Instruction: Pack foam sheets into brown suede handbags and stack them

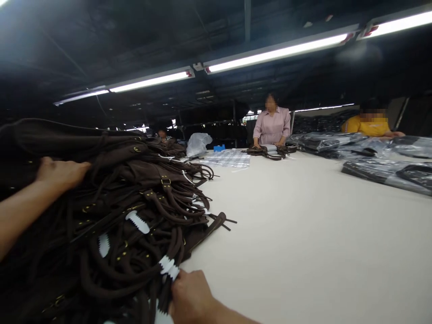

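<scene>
Right hand (191,294) half-hidden among straps (141,243)

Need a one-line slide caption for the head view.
Left hand rests on a pile of dark brown bags; right hand grips a white-wrapped handle.

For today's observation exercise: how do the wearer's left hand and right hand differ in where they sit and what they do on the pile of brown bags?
The left hand lies on top of the pile of brown bags; the right hand is low at its near edge. The left rests flat; the right grips handles beside a white wrap. Both touch the pile.
</scene>
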{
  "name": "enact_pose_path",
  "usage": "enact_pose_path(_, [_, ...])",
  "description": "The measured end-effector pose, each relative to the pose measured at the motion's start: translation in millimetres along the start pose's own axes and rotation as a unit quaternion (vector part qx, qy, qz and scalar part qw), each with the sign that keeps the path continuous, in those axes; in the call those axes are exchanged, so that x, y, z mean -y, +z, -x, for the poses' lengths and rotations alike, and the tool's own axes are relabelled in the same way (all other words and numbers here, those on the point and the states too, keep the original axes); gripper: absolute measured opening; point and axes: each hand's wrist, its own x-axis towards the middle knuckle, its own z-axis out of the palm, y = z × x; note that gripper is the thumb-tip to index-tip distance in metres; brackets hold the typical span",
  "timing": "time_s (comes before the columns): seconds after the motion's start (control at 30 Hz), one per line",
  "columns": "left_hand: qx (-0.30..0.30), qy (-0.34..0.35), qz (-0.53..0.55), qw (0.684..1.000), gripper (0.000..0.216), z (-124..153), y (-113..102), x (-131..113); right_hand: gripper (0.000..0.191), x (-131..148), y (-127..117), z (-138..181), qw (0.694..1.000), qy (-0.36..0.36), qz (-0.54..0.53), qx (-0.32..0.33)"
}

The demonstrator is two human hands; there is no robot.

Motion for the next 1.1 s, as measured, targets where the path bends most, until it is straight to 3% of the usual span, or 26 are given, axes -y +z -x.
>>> enact_pose_path(0.07, [-0.003, 0.006, -0.041, 0.999, 0.035, 13, -8, -21, 0.027, 2, -9, -2, 1.000, 0.004, -0.006, -0.010])
enact_pose_path(0.17, [-0.012, 0.066, -0.062, 0.996, 0.035, 49, -18, -63, 0.027, 5, -16, -1, 0.999, 0.019, -0.017, -0.032])
enact_pose_path(0.3, [-0.018, 0.133, -0.048, 0.990, 0.039, 121, -24, -122, 0.019, 3, -20, 5, 0.987, 0.065, -0.111, -0.095])
enact_pose_path(0.37, [-0.011, 0.154, -0.029, 0.988, 0.041, 163, -23, -149, 0.016, -1, -23, 9, 0.956, 0.138, -0.203, -0.158])
enact_pose_path(0.43, [0.006, 0.168, -0.006, 0.986, 0.043, 207, -19, -172, 0.019, -8, -28, 14, 0.889, 0.239, -0.326, -0.216])
enact_pose_path(0.5, [0.027, 0.180, 0.016, 0.983, 0.048, 252, -10, -188, 0.022, -15, -35, 23, 0.774, 0.318, -0.482, -0.261])
enact_pose_path(0.57, [0.045, 0.192, 0.033, 0.980, 0.055, 298, 5, -198, 0.021, -23, -42, 34, 0.660, 0.343, -0.607, -0.279])
enact_pose_path(0.6, [0.047, 0.198, 0.037, 0.978, 0.057, 320, 14, -200, 0.019, -27, -47, 41, 0.623, 0.344, -0.645, -0.277])
enact_pose_path(0.67, [0.017, 0.217, 0.034, 0.975, 0.058, 358, 32, -203, 0.021, -35, -55, 56, 0.591, 0.345, -0.684, -0.252])
enact_pose_path(0.77, [-0.093, 0.247, 0.005, 0.964, 0.050, 394, 51, -203, 0.039, -44, -68, 77, 0.567, 0.350, -0.717, -0.205])
enact_pose_path(0.83, [-0.162, 0.248, -0.008, 0.955, 0.044, 405, 57, -205, 0.047, -41, -75, 85, 0.550, 0.338, -0.742, -0.181])
enact_pose_path(0.9, [-0.196, 0.234, -0.002, 0.952, 0.039, 407, 60, -209, 0.048, -29, -79, 85, 0.557, 0.318, -0.752, -0.155])
enact_pose_path(1.0, [-0.196, 0.214, 0.023, 0.957, 0.036, 405, 59, -214, 0.054, 1, -81, 71, 0.613, 0.338, -0.695, -0.167])
enact_pose_path(1.1, [-0.204, 0.228, 0.029, 0.951, 0.035, 404, 57, -216, 0.072, 26, -88, 59, 0.702, 0.391, -0.541, -0.248])
